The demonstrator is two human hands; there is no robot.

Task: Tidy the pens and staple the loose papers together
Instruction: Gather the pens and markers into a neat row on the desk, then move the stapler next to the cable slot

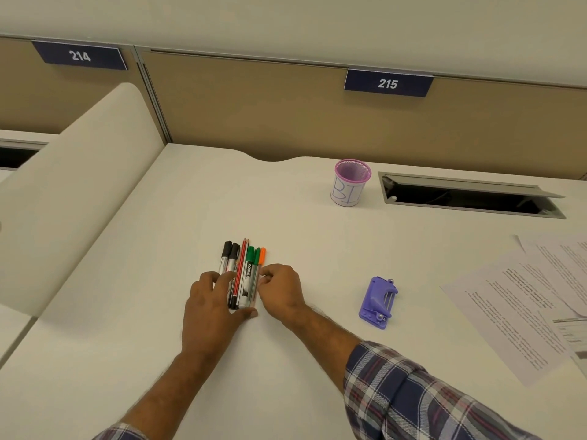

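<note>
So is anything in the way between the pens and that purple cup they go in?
No, nothing visible. The pens lie bunched between the left hand and right hand, and only bare desk stretches from them to the purple cup. The stapler and papers sit off to the right.

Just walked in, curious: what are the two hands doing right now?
Left hand: fingers straight, pressing the pens together on the desk.
Right hand: fingers curled, pinching the pens' right side.
</note>
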